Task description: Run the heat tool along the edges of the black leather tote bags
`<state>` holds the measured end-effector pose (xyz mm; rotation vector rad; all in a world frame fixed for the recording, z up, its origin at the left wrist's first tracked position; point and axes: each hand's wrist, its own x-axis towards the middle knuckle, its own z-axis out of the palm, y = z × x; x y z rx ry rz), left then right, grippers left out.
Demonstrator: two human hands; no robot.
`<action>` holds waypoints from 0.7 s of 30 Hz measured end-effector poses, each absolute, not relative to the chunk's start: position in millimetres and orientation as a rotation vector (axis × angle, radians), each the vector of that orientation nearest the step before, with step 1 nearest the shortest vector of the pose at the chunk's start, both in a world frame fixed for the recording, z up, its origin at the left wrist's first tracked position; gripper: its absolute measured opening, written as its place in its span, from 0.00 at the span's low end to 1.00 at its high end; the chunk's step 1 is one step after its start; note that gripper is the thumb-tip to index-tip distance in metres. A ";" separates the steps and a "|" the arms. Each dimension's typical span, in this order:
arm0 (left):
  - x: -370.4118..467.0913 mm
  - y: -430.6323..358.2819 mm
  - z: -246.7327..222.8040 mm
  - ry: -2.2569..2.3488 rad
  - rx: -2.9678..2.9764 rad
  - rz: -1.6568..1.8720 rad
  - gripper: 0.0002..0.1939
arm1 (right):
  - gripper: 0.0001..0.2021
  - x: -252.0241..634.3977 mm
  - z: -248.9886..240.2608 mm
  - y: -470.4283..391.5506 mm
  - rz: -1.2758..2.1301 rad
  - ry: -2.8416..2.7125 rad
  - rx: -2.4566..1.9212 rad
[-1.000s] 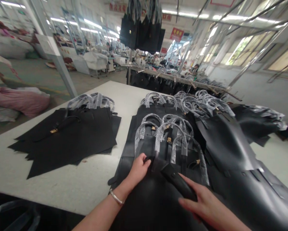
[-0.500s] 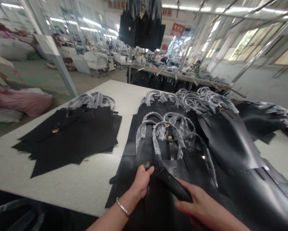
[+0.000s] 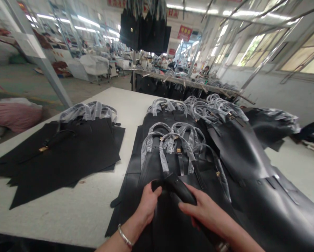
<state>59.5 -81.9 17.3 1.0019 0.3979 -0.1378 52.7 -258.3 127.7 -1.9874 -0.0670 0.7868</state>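
The fingers [image 3: 157, 191] of the left hand [image 3: 147, 204] were curled around the near end of a folded black leather flap [image 3: 179, 187], thumb on top, pinching it closed. The right hand [image 3: 204, 213] lay along the same flap, its fingers [image 3: 184, 206] closed over the roll's lower length and pressing it down. That flap belonged to the topmost black leather tote bag [image 3: 172, 217], which lay flat directly in front of the person at the near edge of the white bench [image 3: 75, 213].

Just beyond the flap, plastic-wrapped handles [image 3: 172, 147] arched over the bag, with small gold-coloured clasps [image 3: 178, 150] between them. To the right of the flap, more black bags overlapped in a slumped heap [image 3: 241, 154]; to its left, well apart across bare bench, sat a flat stack of black cut panels [image 3: 62, 154].

The likely trouble was the stiff leather springing open if either grip eased, since the fold was held only by pressure. A hard pinch could crease or mark the smooth surface. Dragging the flap toward the handles might snag the wrap or scrape a clasp, and tugging the top bag could shift the loose pile beneath it off the bench edge.
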 end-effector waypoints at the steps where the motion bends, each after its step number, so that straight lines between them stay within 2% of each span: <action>1: 59.7 -81.8 17.1 0.407 1.008 -0.123 0.18 | 0.33 52.4 128.7 -259.0 0.815 -0.067 -1.981; 5: 60.6 -80.6 18.8 0.416 1.010 -0.132 0.18 | 0.33 53.8 132.1 -262.8 0.933 -0.070 -1.911; 10: 60.3 -78.4 20.9 0.417 0.910 -0.230 0.18 | 0.33 71.0 131.3 -274.8 0.731 0.024 -2.066; 21: 62.5 -77.3 16.3 0.417 1.050 -0.164 0.23 | 0.36 52.3 134.4 -287.5 0.948 0.003 -1.928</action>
